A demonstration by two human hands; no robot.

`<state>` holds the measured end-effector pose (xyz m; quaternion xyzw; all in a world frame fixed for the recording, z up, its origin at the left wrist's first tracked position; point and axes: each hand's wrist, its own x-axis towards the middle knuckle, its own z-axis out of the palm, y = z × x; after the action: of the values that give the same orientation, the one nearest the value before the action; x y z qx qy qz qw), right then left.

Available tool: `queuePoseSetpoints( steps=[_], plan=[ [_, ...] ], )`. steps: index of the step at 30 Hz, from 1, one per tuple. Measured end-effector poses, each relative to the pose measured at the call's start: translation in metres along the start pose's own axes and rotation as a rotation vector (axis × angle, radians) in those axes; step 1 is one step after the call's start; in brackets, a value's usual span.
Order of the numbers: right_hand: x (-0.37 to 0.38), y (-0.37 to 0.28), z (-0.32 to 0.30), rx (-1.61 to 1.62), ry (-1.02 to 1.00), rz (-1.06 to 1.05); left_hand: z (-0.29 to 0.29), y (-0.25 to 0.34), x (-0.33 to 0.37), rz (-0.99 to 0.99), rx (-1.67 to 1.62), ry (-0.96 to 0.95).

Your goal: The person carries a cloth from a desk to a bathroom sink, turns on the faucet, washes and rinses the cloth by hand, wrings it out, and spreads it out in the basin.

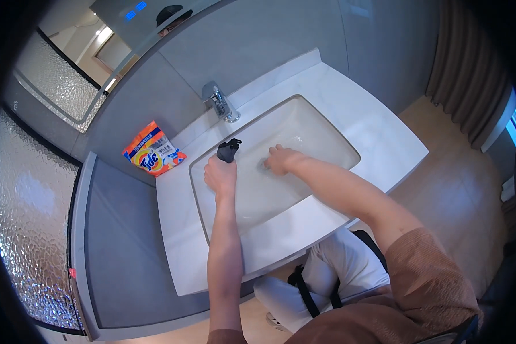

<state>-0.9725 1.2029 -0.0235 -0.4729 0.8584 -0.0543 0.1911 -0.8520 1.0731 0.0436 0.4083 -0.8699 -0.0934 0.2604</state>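
Observation:
Over the left part of the sink basin (252,209), my left hand (219,175) is closed round a bunched black cloth (228,151). The cloth sticks up above my fist, and its exact kind does not show. My right hand (282,161) reaches down into the middle of the basin with its fingers apart. Its fingertips are at the drain (265,164), which they partly cover. I see nothing held in that hand. A chrome faucet (221,103) stands behind the basin, beyond my left hand.
An orange detergent bag (153,150) stands at the left back corner of the white countertop (361,103). A mirror (132,34) hangs on the grey wall. Textured glass (31,200) is at the far left, and a brown curtain (470,63) hangs at the right.

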Motion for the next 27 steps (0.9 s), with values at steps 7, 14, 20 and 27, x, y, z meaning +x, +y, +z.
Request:
queuePoseSetpoints(
  steps=[7,14,20,27],
  plan=[
    [0.005,0.003,0.007,-0.068,0.055,0.034,0.010,-0.012,0.007,-0.002,-0.090,-0.160],
    [0.005,0.000,0.005,-0.097,-0.019,0.092,0.012,-0.010,0.007,-0.011,-0.098,-0.241],
    [0.001,0.001,0.003,-0.094,-0.013,0.075,0.014,-0.013,0.008,-0.010,-0.095,-0.255],
    [0.000,0.001,0.002,-0.096,-0.016,0.058,0.017,-0.013,0.009,-0.004,-0.097,-0.296]
  ],
)
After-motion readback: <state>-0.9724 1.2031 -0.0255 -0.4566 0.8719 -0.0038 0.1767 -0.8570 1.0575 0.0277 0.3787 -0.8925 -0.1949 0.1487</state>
